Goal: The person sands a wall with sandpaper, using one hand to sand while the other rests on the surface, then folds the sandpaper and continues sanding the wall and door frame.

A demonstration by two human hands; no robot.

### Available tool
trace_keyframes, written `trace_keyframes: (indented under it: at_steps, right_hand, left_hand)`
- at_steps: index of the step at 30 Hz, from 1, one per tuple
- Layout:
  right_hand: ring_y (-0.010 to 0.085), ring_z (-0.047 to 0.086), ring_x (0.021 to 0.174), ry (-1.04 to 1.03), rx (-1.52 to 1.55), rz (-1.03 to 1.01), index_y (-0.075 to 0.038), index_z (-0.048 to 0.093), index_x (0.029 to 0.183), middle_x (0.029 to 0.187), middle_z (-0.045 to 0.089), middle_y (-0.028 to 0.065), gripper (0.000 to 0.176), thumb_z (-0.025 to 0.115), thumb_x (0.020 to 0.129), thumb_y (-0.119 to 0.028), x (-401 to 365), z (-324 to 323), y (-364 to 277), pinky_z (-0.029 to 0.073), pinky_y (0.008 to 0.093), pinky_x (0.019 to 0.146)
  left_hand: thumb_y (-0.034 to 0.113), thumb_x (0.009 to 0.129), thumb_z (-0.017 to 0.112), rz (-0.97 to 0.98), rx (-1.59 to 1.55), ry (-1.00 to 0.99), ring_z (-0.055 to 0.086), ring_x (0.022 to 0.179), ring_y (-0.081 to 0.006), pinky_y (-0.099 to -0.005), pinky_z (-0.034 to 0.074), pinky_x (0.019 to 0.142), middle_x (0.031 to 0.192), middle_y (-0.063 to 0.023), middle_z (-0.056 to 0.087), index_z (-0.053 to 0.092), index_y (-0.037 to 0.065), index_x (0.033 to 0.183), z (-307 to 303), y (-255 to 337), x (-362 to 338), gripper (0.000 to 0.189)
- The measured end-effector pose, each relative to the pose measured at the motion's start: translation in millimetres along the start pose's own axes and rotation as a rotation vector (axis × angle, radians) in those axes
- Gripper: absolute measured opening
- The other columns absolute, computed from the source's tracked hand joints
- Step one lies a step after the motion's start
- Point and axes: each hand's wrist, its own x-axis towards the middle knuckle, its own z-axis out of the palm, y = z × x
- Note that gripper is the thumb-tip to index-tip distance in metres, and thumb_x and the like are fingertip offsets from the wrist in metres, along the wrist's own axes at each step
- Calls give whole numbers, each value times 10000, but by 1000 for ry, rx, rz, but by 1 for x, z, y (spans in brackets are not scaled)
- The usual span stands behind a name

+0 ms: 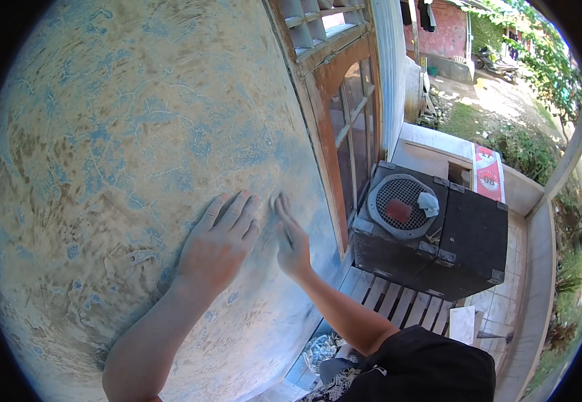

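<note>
A wall (137, 194) with worn, patchy blue and beige paint and swirled scuff marks fills the left and middle of the view. My left hand (220, 238) rests on it, palm down, fingers stretched out and a little apart, with nothing in it. Just to its right, my right hand (293, 244) is pressed against the same wall, seen edge-on. Its fingers are held together and the thumb lies along them. Whatever is under those fingers, if anything, is hidden. Pale dust coats both hands.
A wood-framed window (351, 114) borders the wall. Beyond it stands a black speaker box (472, 234) with a round grille, a reddish-brown piece (398, 211) and a pale cloth (428, 204) on top. Below is a slatted bench (398, 305); a low parapet (535, 281) runs along the right.
</note>
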Motion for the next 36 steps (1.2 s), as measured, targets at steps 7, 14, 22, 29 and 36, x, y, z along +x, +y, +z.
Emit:
trace_keyframes:
  at_steps: [7,14,22,29,36]
  right_hand:
    - [352,421,1565,170,-195,15,93,538,1521,1645,477,258,442,514,1132,-115,15,-22,74,365,368,1237]
    - [335,384,1587,192,-63,158,14,534,1563,1663,469,222,450,495,1148,-155,15,-8,28,365,413,1261]
    - [336,428,1565,193,81,876,72,575,1503,1647,470,270,420,522,1131,-117,-6,-47,116,388,381,1225]
    - [335,412,1575,119,-88,81,41,565,1527,1647,479,255,429,534,1125,-106,-14,-4,24,379,380,1236]
    - [313,432,1564,132,-93,80,72,560,1515,1645,492,237,431,537,1130,-122,-17,-15,69,356,365,1244]
  left_hand:
    - [201,946,687,0,-19,31,457,1524,-230,-466,333,1288,1586,-61,575,731,132,1210,4,0,-2,276]
    - [205,954,677,-9,-23,39,469,1514,-231,-464,338,1286,1574,-62,587,736,138,1219,7,1,0,280]
    - [252,1013,622,17,18,3,454,1538,-220,-442,308,1303,1595,-66,580,719,136,1246,4,0,-2,278]
    - [257,1005,628,9,-3,-12,457,1537,-222,-441,311,1300,1592,-66,583,719,135,1248,5,1,-1,287]
    - [255,1011,617,17,20,-16,440,1547,-224,-438,302,1305,1602,-74,571,720,132,1281,6,2,-1,314]
